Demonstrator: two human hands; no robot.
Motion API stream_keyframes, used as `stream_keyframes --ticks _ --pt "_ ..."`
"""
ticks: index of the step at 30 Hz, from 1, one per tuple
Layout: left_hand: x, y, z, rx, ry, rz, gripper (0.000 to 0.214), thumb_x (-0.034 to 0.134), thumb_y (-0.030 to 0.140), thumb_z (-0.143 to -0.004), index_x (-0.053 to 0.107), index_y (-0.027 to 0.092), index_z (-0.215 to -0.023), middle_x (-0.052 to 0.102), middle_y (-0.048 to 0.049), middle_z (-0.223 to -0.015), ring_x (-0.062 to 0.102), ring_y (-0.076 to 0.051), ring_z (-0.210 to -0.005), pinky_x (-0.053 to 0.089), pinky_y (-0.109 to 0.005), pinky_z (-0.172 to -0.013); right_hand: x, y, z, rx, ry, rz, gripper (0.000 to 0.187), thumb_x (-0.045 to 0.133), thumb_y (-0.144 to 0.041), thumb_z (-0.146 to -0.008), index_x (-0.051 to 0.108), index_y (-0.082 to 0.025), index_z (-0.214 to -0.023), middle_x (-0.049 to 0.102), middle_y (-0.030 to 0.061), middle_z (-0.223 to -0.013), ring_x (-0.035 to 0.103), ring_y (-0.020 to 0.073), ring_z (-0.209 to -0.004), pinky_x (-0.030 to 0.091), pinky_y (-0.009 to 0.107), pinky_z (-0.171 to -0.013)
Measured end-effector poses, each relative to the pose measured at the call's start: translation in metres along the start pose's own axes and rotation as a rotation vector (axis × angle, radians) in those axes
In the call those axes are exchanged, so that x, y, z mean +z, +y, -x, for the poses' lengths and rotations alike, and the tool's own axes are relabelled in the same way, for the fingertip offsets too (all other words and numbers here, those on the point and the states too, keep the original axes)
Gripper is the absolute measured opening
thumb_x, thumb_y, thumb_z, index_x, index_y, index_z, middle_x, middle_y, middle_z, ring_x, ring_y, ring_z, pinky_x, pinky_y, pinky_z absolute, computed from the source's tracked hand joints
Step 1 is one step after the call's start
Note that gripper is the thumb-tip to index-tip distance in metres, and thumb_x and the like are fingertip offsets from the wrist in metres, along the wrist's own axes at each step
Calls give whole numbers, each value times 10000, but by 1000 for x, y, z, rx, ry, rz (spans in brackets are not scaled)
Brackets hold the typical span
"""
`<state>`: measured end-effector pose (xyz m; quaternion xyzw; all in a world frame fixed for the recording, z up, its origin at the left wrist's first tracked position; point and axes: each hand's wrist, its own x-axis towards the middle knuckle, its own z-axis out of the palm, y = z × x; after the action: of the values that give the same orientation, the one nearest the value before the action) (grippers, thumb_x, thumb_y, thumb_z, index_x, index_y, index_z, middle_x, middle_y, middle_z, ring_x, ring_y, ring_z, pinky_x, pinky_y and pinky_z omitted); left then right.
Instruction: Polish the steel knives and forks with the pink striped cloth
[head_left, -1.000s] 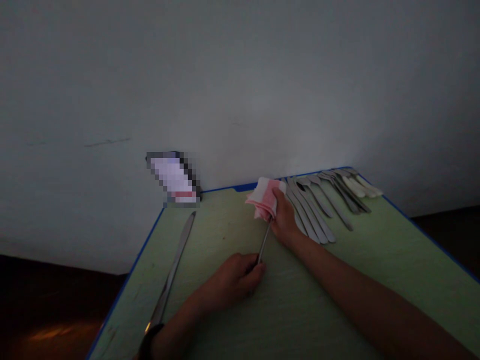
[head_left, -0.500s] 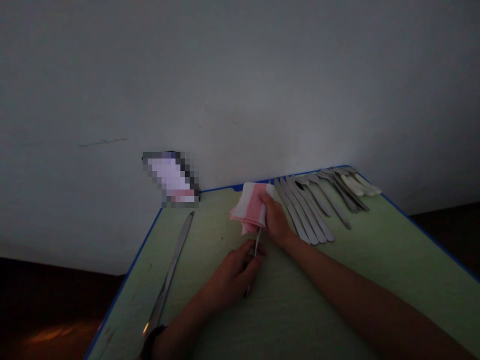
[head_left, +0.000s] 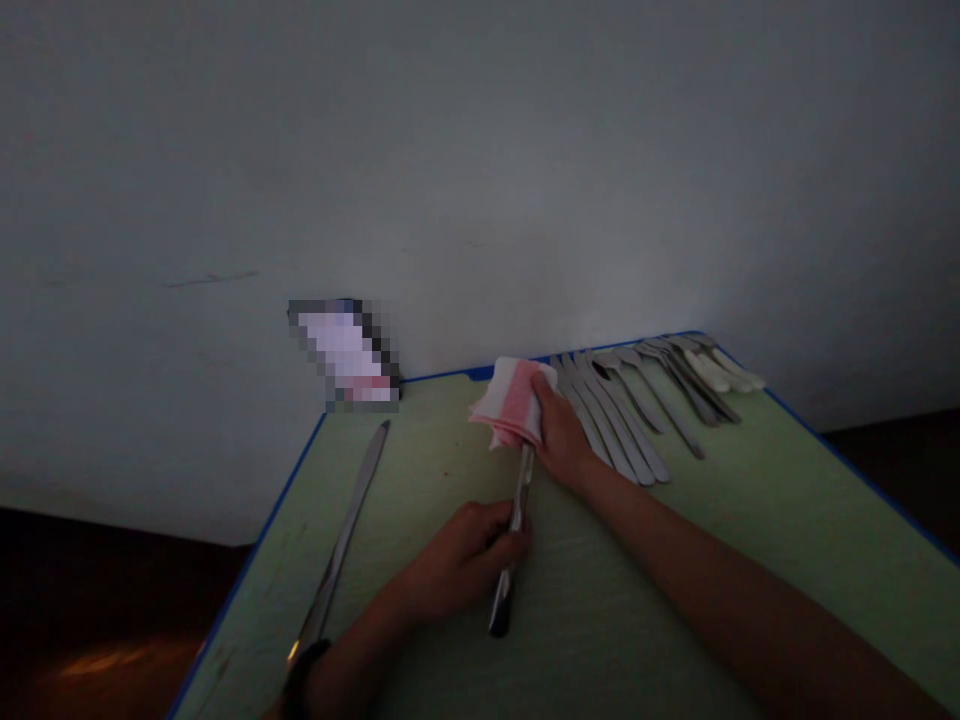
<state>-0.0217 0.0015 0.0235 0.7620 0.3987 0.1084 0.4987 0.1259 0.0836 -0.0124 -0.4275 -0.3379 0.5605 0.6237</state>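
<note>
My left hand [head_left: 480,555] is closed round the handle of a steel piece of cutlery [head_left: 504,590], by its shape a table knife, whose rounded end sticks out below the fingers. Its far part is hidden inside a folded pink-and-white cloth [head_left: 514,400]. The cloth is gripped by my right hand [head_left: 562,430], thumb on top, and wraps round the knife just ahead of my left hand. Another table knife [head_left: 345,535] lies lengthwise on the table to the left, passing close to my left wrist.
Several table knives [head_left: 619,430] lie side by side right of the cloth. Beyond them are spoons [head_left: 667,400], more dark cutlery [head_left: 694,395] and white-handled pieces [head_left: 739,375]. A phone with a blurred screen [head_left: 345,350] leans on the wall [head_left: 480,180] behind the green table [head_left: 420,460].
The held knife has turned from edge-on to show its broad handle, with more of it sticking out below my left hand. The cloth and right hand have shifted slightly right and away.
</note>
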Motion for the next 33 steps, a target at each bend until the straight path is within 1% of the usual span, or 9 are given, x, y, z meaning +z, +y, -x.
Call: stream_keyframes --ticks 3,7,10,12,15,18,22,28,33 --pt "2 -3 0 -62 95 129 344 366 401 -912 510 178 -694 483 29 -612 482 -123 -592 399 -219 -585 -1 -6 9 -41 -101 288 513 456 -632 -775 518 -161 -582 500 -5 -537 396 107 -513 300 235 -477" --pt "6 -7 -2 -111 190 243 388 312 451 -922 484 186 -697 497 25 -598 467 -122 -531 397 -234 -537 1 -7 14 -87 -244 434 478 496 -593 -761 452 -179 -527 439 -25 -497 343 93 -478 235 238 -445" --pt "7 -7 -3 -108 207 145 376 314 443 -920 466 190 -687 494 22 -598 466 -126 -540 387 -238 -537 3 -6 15 -116 -309 441 458 501 -559 -767 434 -181 -517 439 -28 -500 342 90 -480 240 234 -450" --pt "6 -6 -3 -99 208 36 356 338 427 -913 452 191 -672 488 21 -598 464 -128 -552 377 -239 -540 3 -7 15 -100 -287 421 452 505 -547 -768 447 -176 -516 449 -26 -498 356 92 -482 257 232 -456" --pt "5 -4 -3 -62 152 -101 355 355 403 -905 439 190 -633 471 24 -582 445 -119 -538 347 -232 -519 2 -8 13 -33 -158 290 454 543 -548 -748 482 -166 -510 467 -22 -481 380 96 -479 282 231 -457" --pt "4 -3 -1 -10 9 -176 381 362 371 -901 419 185 -573 406 42 -518 377 -92 -471 285 -218 -464 1 -9 6 44 -13 4 429 549 -555 -752 569 -154 -601 550 2 -532 463 118 -507 344 226 -465" --pt "0 -1 4 5 -126 -163 382 390 341 -882 405 179 -537 344 54 -482 334 -75 -439 256 -200 -435 -1 -8 -6 144 -17 -336 368 505 -506 -814 626 -165 -878 680 36 -747 598 151 -607 463 246 -527" --pt "-3 -1 4 -23 -64 -67 373 347 381 -892 464 172 -606 412 45 -542 420 -92 -520 344 -188 -512 -1 1 -12 138 61 -464 322 541 -453 -834 648 -150 -838 707 35 -765 627 134 -632 511 240 -620" --pt "-1 -7 3 -77 -4 82 378 390 393 -873 480 165 -586 408 48 -514 415 -89 -490 348 -190 -490 4 -1 -12 149 17 -583 409 397 -479 -900 655 -165 -856 719 45 -808 658 164 -719 531 286 -711"
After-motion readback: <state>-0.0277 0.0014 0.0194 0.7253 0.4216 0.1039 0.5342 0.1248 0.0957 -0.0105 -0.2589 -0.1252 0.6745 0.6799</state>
